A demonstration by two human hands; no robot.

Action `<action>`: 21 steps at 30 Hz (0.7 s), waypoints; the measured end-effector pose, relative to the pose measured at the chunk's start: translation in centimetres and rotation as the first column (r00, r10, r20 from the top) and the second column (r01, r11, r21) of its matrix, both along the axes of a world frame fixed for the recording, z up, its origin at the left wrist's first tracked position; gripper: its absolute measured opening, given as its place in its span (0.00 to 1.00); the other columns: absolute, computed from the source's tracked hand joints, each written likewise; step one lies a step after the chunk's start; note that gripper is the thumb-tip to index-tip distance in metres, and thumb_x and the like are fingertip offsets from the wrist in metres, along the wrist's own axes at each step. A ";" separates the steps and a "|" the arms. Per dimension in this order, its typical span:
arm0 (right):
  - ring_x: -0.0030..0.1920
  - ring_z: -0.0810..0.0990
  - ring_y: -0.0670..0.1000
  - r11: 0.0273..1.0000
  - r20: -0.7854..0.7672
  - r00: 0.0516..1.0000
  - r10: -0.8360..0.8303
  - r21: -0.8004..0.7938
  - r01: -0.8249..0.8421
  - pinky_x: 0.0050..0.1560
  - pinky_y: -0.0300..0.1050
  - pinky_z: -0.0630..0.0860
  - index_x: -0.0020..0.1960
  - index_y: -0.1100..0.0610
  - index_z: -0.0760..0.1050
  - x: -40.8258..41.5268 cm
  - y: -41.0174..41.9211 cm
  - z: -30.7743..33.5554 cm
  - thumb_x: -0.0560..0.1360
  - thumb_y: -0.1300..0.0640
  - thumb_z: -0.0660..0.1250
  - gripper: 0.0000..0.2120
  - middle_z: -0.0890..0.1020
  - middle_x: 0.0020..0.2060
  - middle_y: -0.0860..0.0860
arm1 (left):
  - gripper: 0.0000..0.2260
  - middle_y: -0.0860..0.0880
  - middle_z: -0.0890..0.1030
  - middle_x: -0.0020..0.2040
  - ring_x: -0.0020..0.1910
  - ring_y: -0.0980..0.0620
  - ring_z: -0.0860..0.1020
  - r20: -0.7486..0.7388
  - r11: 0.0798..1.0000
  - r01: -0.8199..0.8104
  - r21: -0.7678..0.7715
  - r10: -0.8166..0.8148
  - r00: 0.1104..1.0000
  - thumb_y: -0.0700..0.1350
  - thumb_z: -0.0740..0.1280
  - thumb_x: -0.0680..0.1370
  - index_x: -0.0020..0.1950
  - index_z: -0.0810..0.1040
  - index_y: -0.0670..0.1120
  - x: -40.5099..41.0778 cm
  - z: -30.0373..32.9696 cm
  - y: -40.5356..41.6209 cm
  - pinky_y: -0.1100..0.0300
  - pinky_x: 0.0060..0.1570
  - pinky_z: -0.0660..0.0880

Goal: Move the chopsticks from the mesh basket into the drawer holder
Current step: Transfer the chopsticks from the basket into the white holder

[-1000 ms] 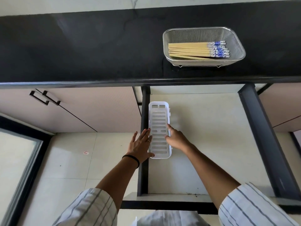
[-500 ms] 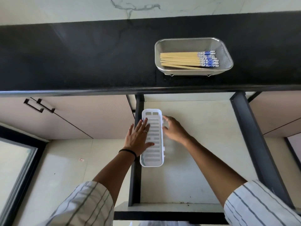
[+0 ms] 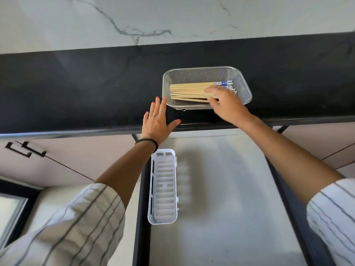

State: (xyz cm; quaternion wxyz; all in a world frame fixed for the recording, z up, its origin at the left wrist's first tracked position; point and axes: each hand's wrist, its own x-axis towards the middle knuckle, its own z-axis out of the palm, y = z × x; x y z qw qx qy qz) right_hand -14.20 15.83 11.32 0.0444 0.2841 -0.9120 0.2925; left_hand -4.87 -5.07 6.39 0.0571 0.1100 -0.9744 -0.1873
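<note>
R hand [image 3: 224,104] inside basket [image 3: 244,87], fingers [image 3: 210,90] curled over the chopsticks [image 3: 188,91] near their blue-patterned ends; thumb under the bundle edge. Touching the sticks, but can't tell if actually gripped or just resting on top. Chopsticks all lying flat in basket, side by side, tips pointing left. Basket on black counter [image 3: 76,89], near front edge.

L hand [image 3: 156,120] flat and spread wide, holding nothing, above counter just left of basket, fingertips near basket's left rim; contact w/ rim unclear.

Holder [image 3: 163,189] white, slotted, lengthwise in open drawer [image 3: 221,189], against drawer's left wall, nothing in it. Well apart from both hands.

Striped sleeves [image 3: 76,227] on both arms, black band [image 3: 148,142] on L wrist.
</note>
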 end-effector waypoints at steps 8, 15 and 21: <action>0.51 0.80 0.50 0.941 0.260 0.959 -0.110 0.339 0.016 0.60 0.43 0.71 0.68 0.55 0.74 -6.2 -0.5 -0.8 0.80 0.56 0.60 0.17 0.77 0.65 0.56 | 0.46 0.43 0.54 0.79 0.75 0.35 0.59 0.157 0.954 -0.033 0.299 -0.015 0.987 0.56 0.68 0.76 0.78 0.35 0.53 -2.5 -0.8 -0.8 0.38 0.72 0.60; 0.65 0.75 0.57 0.896 0.234 0.971 -0.047 0.439 -0.062 0.67 0.50 0.70 0.66 0.60 0.73 -7.9 -2.1 -1.6 0.71 0.58 0.74 0.25 0.76 0.64 0.57 | 0.47 0.41 0.82 0.55 0.48 0.40 0.82 0.157 0.996 -0.018 0.084 0.005 0.988 0.57 0.67 0.77 0.77 0.30 0.51 -2.1 -1.5 -0.9 0.43 0.58 0.76; 0.59 0.75 0.58 0.865 0.131 0.991 0.011 0.496 -0.075 0.60 0.52 0.73 0.59 0.61 0.74 -8.4 -2.6 -2.2 0.70 0.61 0.74 0.19 0.76 0.59 0.57 | 0.48 0.42 0.82 0.54 0.48 0.40 0.82 0.165 0.998 0.002 0.063 -0.013 0.986 0.56 0.67 0.77 0.77 0.31 0.49 -1.9 -1.2 -1.0 0.44 0.57 0.77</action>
